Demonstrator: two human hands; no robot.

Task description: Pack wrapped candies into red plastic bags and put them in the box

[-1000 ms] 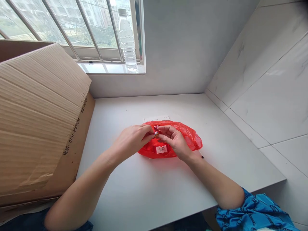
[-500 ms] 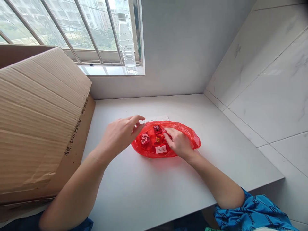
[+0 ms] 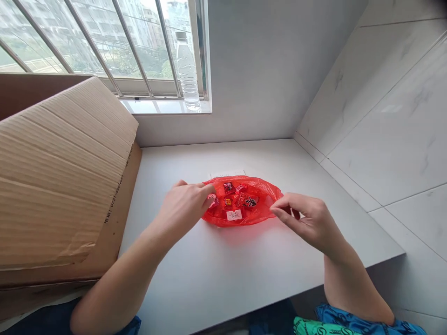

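A thin red plastic bag [image 3: 261,186] lies with its mouth open on the white tabletop. Inside it sit several small red wrapped packets [image 3: 247,201], one with a black character on it, and a white printed label [image 3: 234,215]. My left hand [image 3: 190,202] is closed on the bag's left rim, its fingertips partly hidden behind the thumb side and the plastic. At the opposite end, my right hand [image 3: 302,216] pinches the right rim between thumb and index finger. Behind the bag a white paper [image 3: 226,174] shows only its far strip.
A large open cardboard box [image 3: 63,172] takes up the left side. On the sill of the barred window stands a clear water bottle [image 3: 188,74]. Grey wall backs the white table [image 3: 226,279], and marble-like tiles [image 3: 394,111] rise at the right.
My right hand has come out of the bag and moved right onto its rim. My left hand has shifted slightly right and down and closed on the left rim. The view has tilted slightly.
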